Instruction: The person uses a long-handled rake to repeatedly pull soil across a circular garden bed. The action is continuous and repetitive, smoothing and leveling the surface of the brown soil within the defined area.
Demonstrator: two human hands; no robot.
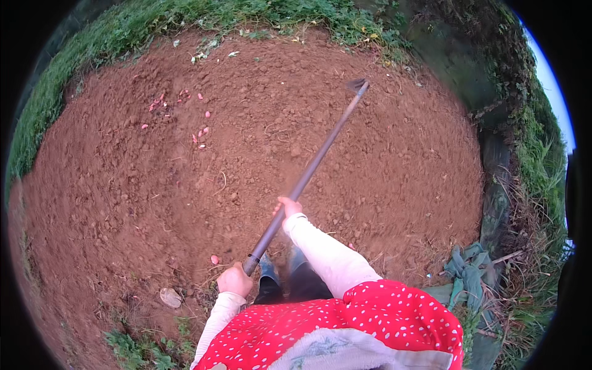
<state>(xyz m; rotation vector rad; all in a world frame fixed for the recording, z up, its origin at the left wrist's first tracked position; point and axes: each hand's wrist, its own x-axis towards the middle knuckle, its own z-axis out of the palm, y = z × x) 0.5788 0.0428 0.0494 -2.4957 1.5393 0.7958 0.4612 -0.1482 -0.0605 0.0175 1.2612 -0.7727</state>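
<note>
My left hand [235, 280] grips the butt end of a long hoe handle [313, 163], low and close to my body. Further up the shaft, my right hand [289, 207] is wrapped around it. The handle slants away to the upper right, where the dark hoe blade [356, 84] rests at or just above loose reddish-brown soil [277, 134]; contact is hard to tell. Several pink-skinned tubers [203, 132] lie scattered on the soil left of the hoe. A single pink tuber [214, 259] sits near my left hand.
Leafy green vines [259, 14] border the far side of the soil. On the right runs a bank of grass and dry stalks [532, 208], with crumpled green netting [469, 273] at its foot. A pale flat stone-like piece [170, 297] lies lower left. My boots [269, 268] stand below the handle.
</note>
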